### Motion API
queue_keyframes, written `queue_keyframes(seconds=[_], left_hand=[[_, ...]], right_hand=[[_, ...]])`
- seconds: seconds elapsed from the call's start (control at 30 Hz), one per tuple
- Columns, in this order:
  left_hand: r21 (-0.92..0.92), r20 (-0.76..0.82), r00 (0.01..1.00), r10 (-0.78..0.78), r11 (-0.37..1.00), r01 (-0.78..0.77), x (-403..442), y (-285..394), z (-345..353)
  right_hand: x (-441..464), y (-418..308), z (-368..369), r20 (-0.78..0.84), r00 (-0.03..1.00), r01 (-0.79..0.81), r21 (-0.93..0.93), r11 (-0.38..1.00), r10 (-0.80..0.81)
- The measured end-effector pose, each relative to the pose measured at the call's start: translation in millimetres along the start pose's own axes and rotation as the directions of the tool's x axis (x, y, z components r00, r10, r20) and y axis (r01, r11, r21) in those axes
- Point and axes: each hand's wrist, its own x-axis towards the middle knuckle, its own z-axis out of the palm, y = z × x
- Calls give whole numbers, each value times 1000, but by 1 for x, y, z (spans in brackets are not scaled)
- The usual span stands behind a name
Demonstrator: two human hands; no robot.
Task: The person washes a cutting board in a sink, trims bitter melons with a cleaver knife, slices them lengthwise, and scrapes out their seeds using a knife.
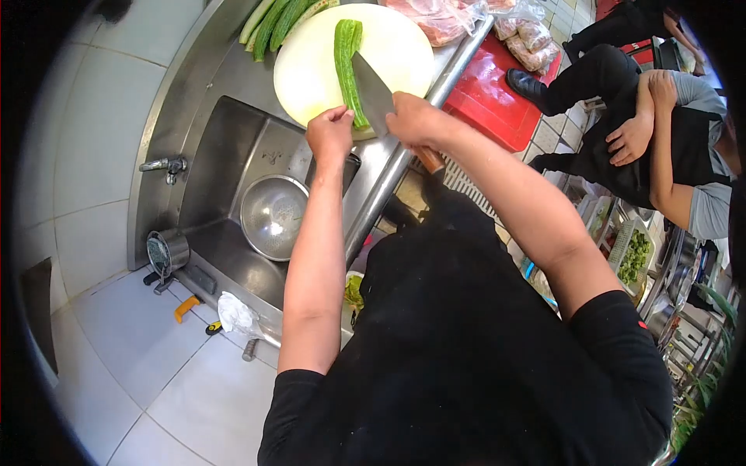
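Observation:
On the round pale cutting board lies a long green ridged vegetable, pointing away from me. My left hand is closed at its near end, thumb and fingers together; whether they pinch the vegetable is unclear. My right hand grips a cleaver-like knife with a wooden handle, its blade beside the vegetable's right side and its tip touching or close to it. More green vegetables lie at the board's upper left.
A metal sink with a steel bowl and a faucet is on the left. Bagged meat lies beyond the board. A red lid or board is right. Another person sits at far right, arms crossed.

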Motion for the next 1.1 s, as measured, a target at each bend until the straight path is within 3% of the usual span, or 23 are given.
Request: queue_keyframes(seconds=[0.07,0.13,0.2,0.3,0.53,0.6,0.87,0.93,0.97,1.03,1.1], left_hand=[[91,42,997,-62,994,58,8,6,2],[47,54,996,-65,997,62,16,-4,5],[-27,72,994,-81,996,83,19,-10,7],[-38,96,993,-69,997,73,18,-7,4],[-147,124,986,-115,980,133,18,-7,4],[-146,148,983,-107,981,129,19,-7,2],[-193,191,970,-151,963,188,32,-6,1],[-200,167,977,-134,965,167,43,-10,3],[-134,174,975,-139,977,164,52,-15,7],[-73,172,973,-154,983,169,50,-7,9],[305,8,1000,8,952,-10,33,38,17]], right_hand=[[10,-9,-7,44,999,-18,-78,997,22],[11,-20,-7,69,997,-16,-104,994,23],[8,-29,-8,104,995,36,-274,961,-8],[6,-32,-5,87,996,33,-383,923,0],[12,-3,43,-118,992,-5,-351,936,-39],[8,0,52,-162,987,-16,-212,977,-19],[-49,36,34,-66,997,-54,-187,981,42],[-59,49,19,-52,994,80,-226,971,-94],[-65,57,12,-47,995,80,-226,971,-93],[-77,62,-7,-200,958,173,-172,970,-206],[-89,55,-30,-271,960,48,-112,993,-77]])
